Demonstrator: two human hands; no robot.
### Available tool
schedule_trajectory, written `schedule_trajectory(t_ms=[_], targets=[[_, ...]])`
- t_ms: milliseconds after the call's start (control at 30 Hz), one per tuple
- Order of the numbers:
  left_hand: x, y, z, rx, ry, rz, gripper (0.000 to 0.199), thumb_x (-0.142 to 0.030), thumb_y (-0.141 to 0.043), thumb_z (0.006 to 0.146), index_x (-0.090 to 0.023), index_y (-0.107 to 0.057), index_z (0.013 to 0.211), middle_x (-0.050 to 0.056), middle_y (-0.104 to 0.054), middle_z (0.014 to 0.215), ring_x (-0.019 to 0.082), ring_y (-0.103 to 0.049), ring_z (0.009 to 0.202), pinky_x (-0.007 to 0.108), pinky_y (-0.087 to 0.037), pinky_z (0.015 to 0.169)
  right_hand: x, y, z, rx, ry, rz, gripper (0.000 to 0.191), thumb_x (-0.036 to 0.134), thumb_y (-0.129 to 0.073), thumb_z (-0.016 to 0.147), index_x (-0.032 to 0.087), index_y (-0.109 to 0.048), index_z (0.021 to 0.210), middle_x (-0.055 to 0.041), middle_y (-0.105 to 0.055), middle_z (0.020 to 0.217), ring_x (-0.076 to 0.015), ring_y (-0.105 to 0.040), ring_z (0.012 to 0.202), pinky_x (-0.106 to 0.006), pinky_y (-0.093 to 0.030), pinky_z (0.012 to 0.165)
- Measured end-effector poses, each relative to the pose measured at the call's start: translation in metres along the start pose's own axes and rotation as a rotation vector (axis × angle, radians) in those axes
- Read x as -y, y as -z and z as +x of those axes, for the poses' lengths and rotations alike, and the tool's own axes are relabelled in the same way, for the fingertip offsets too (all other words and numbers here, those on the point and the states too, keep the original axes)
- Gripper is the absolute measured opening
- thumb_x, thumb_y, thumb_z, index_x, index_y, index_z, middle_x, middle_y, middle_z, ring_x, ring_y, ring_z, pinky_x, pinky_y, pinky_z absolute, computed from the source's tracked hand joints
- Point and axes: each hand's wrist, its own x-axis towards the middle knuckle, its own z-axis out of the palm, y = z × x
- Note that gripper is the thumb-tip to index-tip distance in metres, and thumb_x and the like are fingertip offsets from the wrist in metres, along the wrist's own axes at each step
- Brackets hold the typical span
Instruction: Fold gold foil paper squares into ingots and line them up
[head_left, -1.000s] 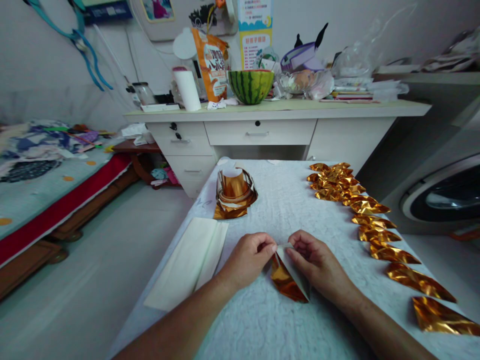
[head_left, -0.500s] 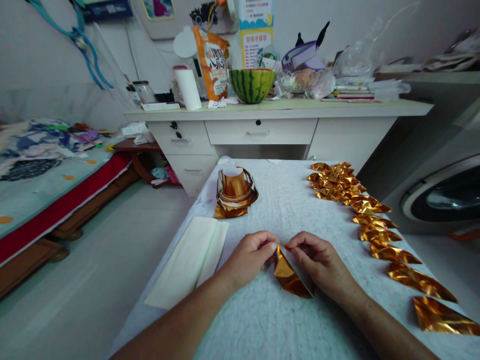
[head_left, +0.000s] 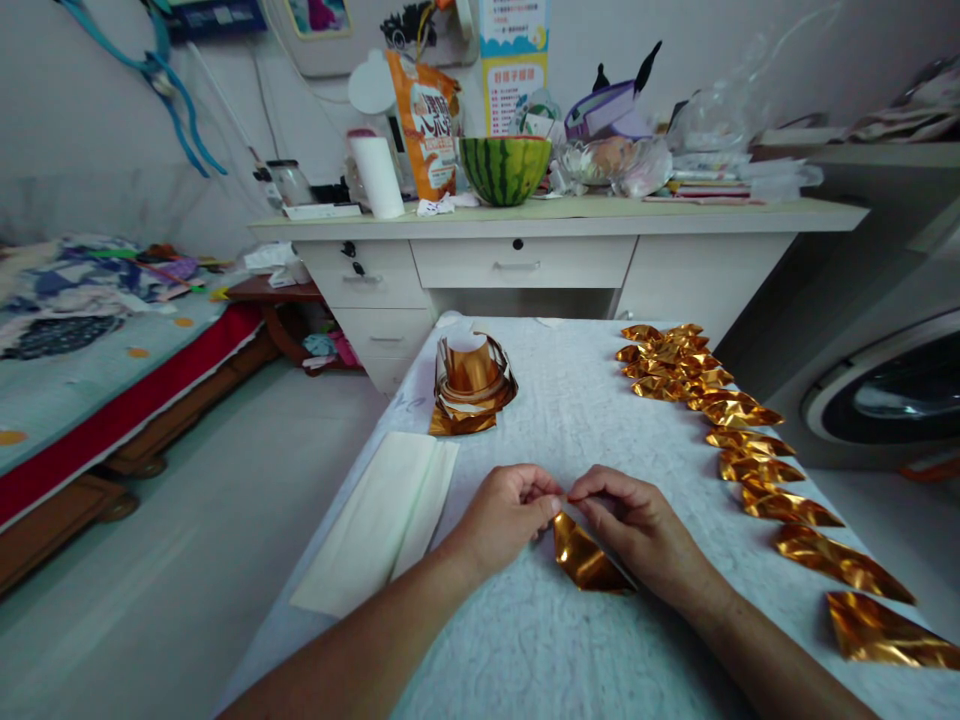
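Observation:
Between my hands is a folded sheet of gold foil paper [head_left: 589,560], its lower part a shiny pointed flap above the cloth. My left hand [head_left: 514,515] pinches its upper left edge between thumb and fingers. Opposite it, my right hand [head_left: 634,525] is closed on the upper right edge, fingertips almost touching those of the left. The fingers partly cover the paper's top. Along the right side of the table lies a row of several folded gold foil pieces [head_left: 757,468]. A curled stack of gold foil sheets [head_left: 472,385] stands at the far left.
Pale folded paper sheets [head_left: 375,525] lie left of my hands on the cloth-covered table [head_left: 480,655]. Behind it stands a white desk [head_left: 525,262] bearing a cut watermelon [head_left: 504,170] and an orange pouch [head_left: 427,130]. A washing machine [head_left: 885,390] is at the right, a bed [head_left: 150,370] at the left.
The fingertips of both hands have come closer together at the paper's top. The foil flap has shifted slightly right and tilted, showing a broader gold face.

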Motion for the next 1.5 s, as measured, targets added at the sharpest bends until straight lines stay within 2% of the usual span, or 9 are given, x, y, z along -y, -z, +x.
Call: schedule_trajectory(t_ms=[133, 367, 600, 900, 1033, 1200, 1333, 1500], targets=[[0.0, 0.002, 0.001, 0.021, 0.042, -0.023, 0.011, -0.018, -0.058, 0.072, -0.012, -0.062, 0.08, -0.002, -0.057, 0.061, 0.008, -0.049, 0.05, 0.022, -0.04, 0.051, 0.0, 0.002, 0.001, 0.019, 0.099, -0.084, 0.016, 0.028, -0.055, 0.09, 0.02, -0.068, 0.084, -0.0013, -0.062, 0.077, -0.0138, -0.057, 0.069, -0.027, -0.045, 0.063], [-0.002, 0.006, 0.0, 0.066, 0.075, -0.084, 0.012, -0.018, -0.06, 0.074, -0.011, -0.065, 0.082, -0.001, -0.06, 0.063, 0.008, -0.053, 0.054, 0.022, -0.043, 0.055, 0.002, 0.005, 0.0, 0.049, 0.115, -0.11, 0.017, 0.026, -0.053, 0.091, 0.021, -0.067, 0.082, -0.0016, -0.062, 0.076, -0.0152, -0.058, 0.069, -0.029, -0.045, 0.064], [0.0, 0.009, -0.001, 0.113, 0.104, -0.1, 0.017, -0.021, -0.064, 0.074, -0.01, -0.068, 0.087, 0.002, -0.065, 0.068, 0.01, -0.057, 0.058, 0.023, -0.046, 0.058, 0.001, 0.007, 0.0, 0.087, 0.124, -0.145, 0.015, 0.021, -0.055, 0.09, 0.02, -0.067, 0.081, -0.0018, -0.062, 0.077, -0.014, -0.059, 0.072, -0.026, -0.044, 0.066], [0.0, 0.007, 0.0, 0.065, 0.117, -0.056, 0.012, -0.018, -0.06, 0.076, -0.01, -0.067, 0.082, -0.001, -0.06, 0.063, 0.008, -0.052, 0.051, 0.022, -0.044, 0.052, 0.004, 0.006, -0.001, 0.089, 0.106, -0.152, 0.015, 0.018, -0.053, 0.088, 0.02, -0.068, 0.083, -0.0016, -0.063, 0.078, -0.0137, -0.059, 0.072, -0.025, -0.044, 0.066], [-0.002, 0.004, -0.002, 0.053, 0.111, -0.014, 0.011, -0.017, -0.058, 0.077, -0.01, -0.065, 0.081, -0.002, -0.059, 0.063, 0.007, -0.05, 0.049, 0.021, -0.042, 0.05, 0.006, 0.007, -0.003, 0.101, 0.07, -0.118, 0.014, 0.022, -0.053, 0.086, 0.019, -0.067, 0.084, -0.002, -0.063, 0.079, -0.0151, -0.059, 0.073, -0.027, -0.045, 0.067], [-0.003, 0.001, -0.003, 0.052, 0.069, 0.051, 0.011, -0.017, -0.055, 0.079, -0.012, -0.063, 0.078, -0.003, -0.057, 0.062, 0.007, -0.049, 0.049, 0.021, -0.041, 0.049, 0.006, 0.005, -0.005, 0.098, -0.082, 0.035, 0.019, 0.038, -0.052, 0.09, 0.019, -0.058, 0.088, 0.0012, -0.058, 0.07, -0.0132, -0.053, 0.062, -0.025, -0.042, 0.056], [-0.003, 0.0, -0.004, 0.055, 0.051, 0.094, 0.011, -0.018, -0.054, 0.079, -0.012, -0.063, 0.077, -0.003, -0.056, 0.062, 0.008, -0.049, 0.049, 0.021, -0.04, 0.049, 0.003, 0.005, -0.003, 0.079, -0.091, -0.059, 0.027, 0.043, -0.054, 0.09, 0.018, -0.058, 0.083, 0.0017, -0.054, 0.066, -0.0121, -0.049, 0.06, -0.023, -0.039, 0.053], [-0.002, -0.001, -0.004, 0.059, 0.026, 0.114, 0.012, -0.02, -0.055, 0.078, -0.013, -0.063, 0.077, -0.003, -0.056, 0.062, 0.008, -0.049, 0.05, 0.021, -0.04, 0.05, 0.0, 0.004, -0.002, 0.119, -0.096, -0.141, 0.025, 0.04, -0.057, 0.089, 0.018, -0.059, 0.078, 0.0005, -0.056, 0.067, -0.0115, -0.05, 0.059, -0.021, -0.039, 0.052]])
